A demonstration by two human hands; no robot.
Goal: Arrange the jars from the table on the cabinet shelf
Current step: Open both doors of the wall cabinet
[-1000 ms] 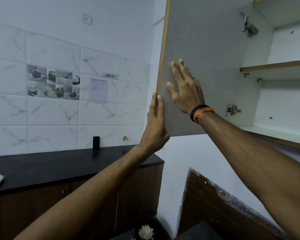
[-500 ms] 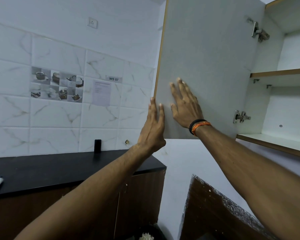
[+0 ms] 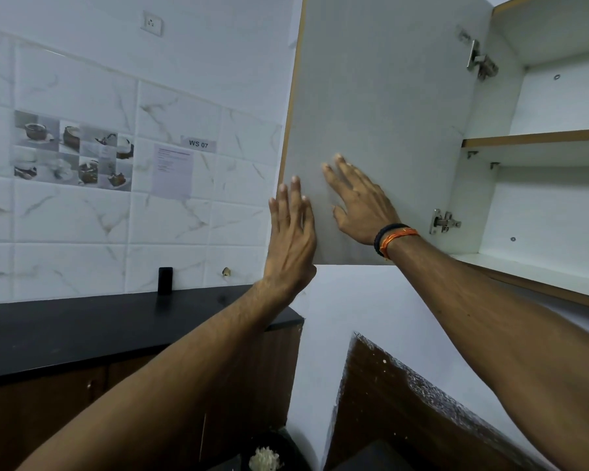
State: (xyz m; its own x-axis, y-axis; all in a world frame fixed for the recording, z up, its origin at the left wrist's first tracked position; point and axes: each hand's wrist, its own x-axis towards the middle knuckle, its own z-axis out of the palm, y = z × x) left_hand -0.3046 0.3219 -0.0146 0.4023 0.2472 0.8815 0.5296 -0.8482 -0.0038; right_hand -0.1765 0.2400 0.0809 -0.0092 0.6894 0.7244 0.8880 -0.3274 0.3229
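The white wall cabinet door (image 3: pixel 381 96) stands swung open to the left. My right hand (image 3: pixel 357 202) lies flat with straight fingers on the door's inner face near its lower edge. My left hand (image 3: pixel 291 232) is held upright with straight fingers at the door's free lower-left edge. Behind the door the cabinet shows a lower shelf (image 3: pixel 538 277) and an upper shelf (image 3: pixel 538 139), both bare. No jar is in view.
A black countertop (image 3: pixel 82 331) over brown base cupboards runs along the tiled wall on the left, with a small black object (image 3: pixel 165 280) standing at its back. A dark wooden surface (image 3: pixel 405 402) lies below the cabinet. A black container with pale contents (image 3: pixel 266 458) sits at the bottom edge.
The door has swung further open to the left. Both hands have slid down toward its lower edge, and the view has shifted so more of the cabinet interior shows.
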